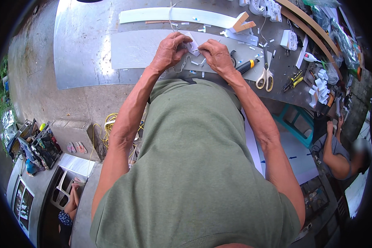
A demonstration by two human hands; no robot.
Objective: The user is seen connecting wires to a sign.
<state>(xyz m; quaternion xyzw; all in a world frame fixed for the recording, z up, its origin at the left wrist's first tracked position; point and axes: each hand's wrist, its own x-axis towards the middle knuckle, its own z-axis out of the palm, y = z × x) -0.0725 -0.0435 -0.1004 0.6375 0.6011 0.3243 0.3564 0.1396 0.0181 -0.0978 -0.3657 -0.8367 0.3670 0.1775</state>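
Observation:
Over the table my left hand (170, 50) is closed round the left side of a small white flat-sided piece (191, 44), with its fingers at the upper edge. My right hand (217, 56), thumb and fingertips pinched together, is at the lower right of that piece; what it pinches is too small to make out. A thin pale wire (178, 66) trails in loops under my hands. Beside my right hand lie a black-and-yellow utility knife (247, 66) and scissors (265, 74) with cream handles. A dark curved roll is partly hidden behind this hand.
Long pale strips (169, 15) and small white bits cover the metal table (82, 41). Farther right are pliers (295, 80), a white bottle (311, 57) and white shaped pieces (319, 87). A teal stool (295, 126) and another person (339, 159) are at the right.

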